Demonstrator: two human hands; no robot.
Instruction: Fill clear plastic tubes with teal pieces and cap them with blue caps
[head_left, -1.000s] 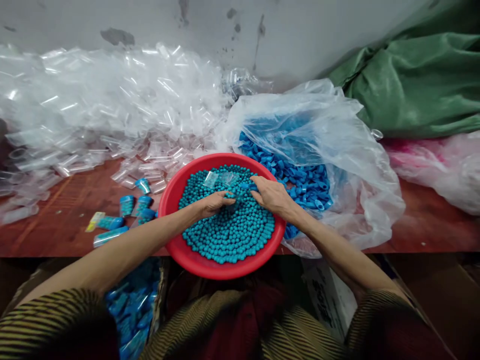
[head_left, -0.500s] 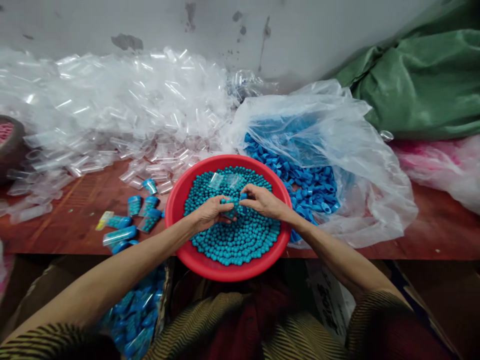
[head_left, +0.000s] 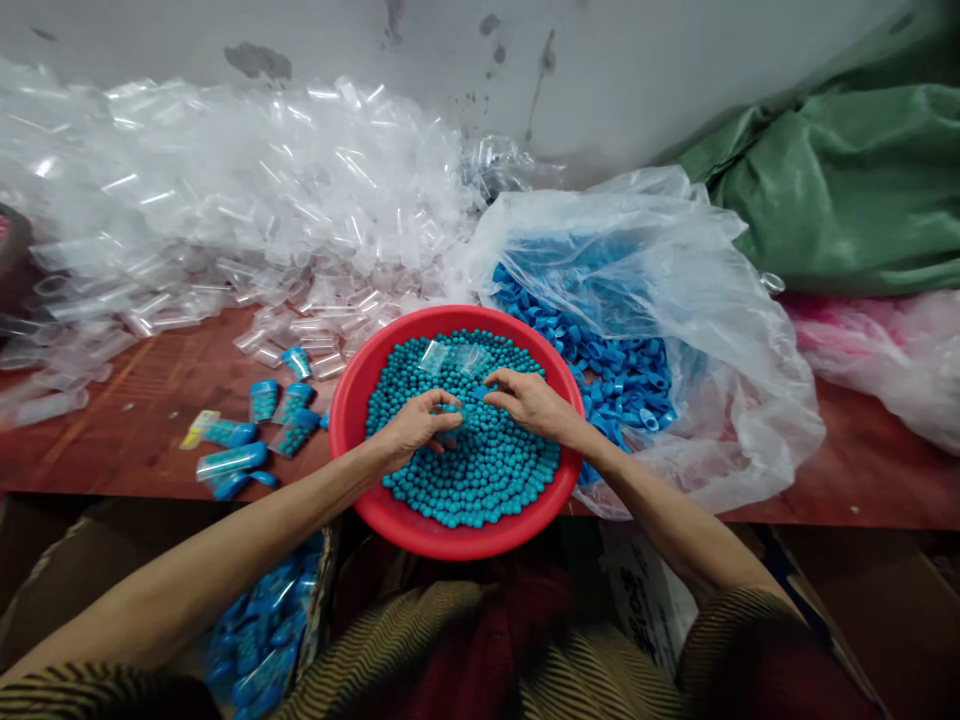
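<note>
Two bare hands worked over a red basin (head_left: 350, 400) of turquoise beads (head_left: 469, 490).
The left hand (head_left: 417, 424) had its grip closed around a small clear tube (head_left: 451, 432), partly hidden by fingers, while the right hand's (head_left: 534, 404) grip pinched a blue cap (head_left: 480, 393) just beside it, above the beads; loose blue caps (head_left: 626, 385) lay right of the basin on the red surface (head_left: 150, 420).

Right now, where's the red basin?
In the head view, the red basin sits at the table's near edge, around the middle, under both hands, with the loose blue caps just beyond its right side.
</note>
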